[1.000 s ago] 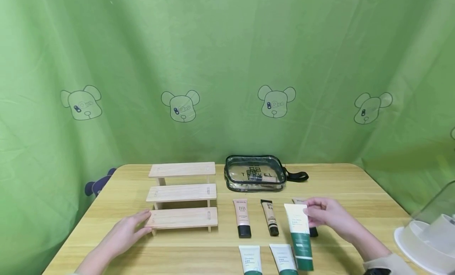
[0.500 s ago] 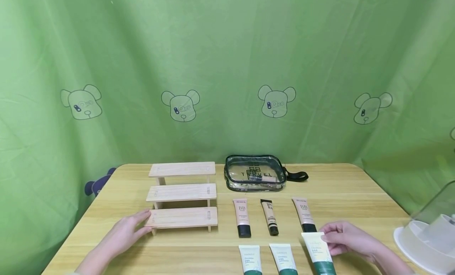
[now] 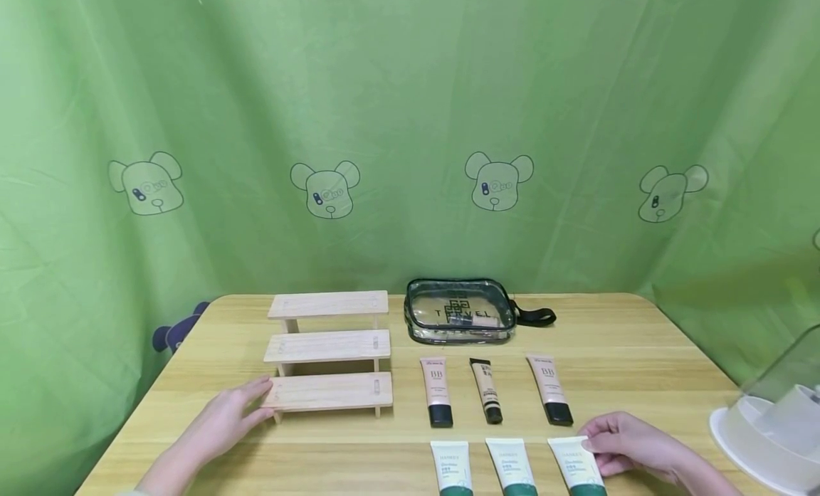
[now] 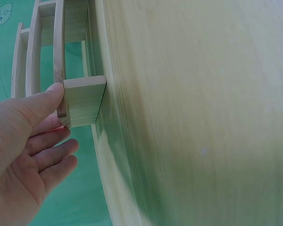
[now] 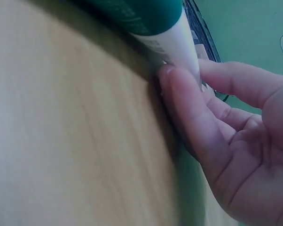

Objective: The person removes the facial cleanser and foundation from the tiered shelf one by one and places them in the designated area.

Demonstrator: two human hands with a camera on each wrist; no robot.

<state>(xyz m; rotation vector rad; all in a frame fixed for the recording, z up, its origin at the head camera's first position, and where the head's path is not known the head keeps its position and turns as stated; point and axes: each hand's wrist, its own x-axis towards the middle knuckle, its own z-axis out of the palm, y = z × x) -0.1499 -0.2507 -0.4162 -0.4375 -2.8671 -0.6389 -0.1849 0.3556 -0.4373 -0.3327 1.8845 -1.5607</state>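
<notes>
My left hand [image 3: 224, 421] pinches the left end of the lowest step of a three-tier wooden display stand [image 3: 329, 393]; in the left wrist view the thumb [image 4: 50, 96] lies on the board's edge with a finger behind it. My right hand [image 3: 631, 446] pinches the upper end of a white and green squeeze tube [image 3: 576, 464], the right one of a front row. Seen from the right wrist, the tube [image 5: 172, 44] lies low along the tabletop. Beside it lie a middle white and green tube [image 3: 510, 464] and a left one [image 3: 451, 465], their lower ends cut off by the frame.
Behind the front row lie a pink BB cream tube [image 3: 436, 386], a beige tube with a black cap [image 3: 485, 389] and another pink BB tube [image 3: 547, 386]. A clear travel pouch [image 3: 460, 311] stands at the back. A white round holder [image 3: 765, 432] is at the right edge.
My right hand has moved right and toward the front with the white and green tube, lowering it into line with the other two. The left hand has stayed at the stand.
</notes>
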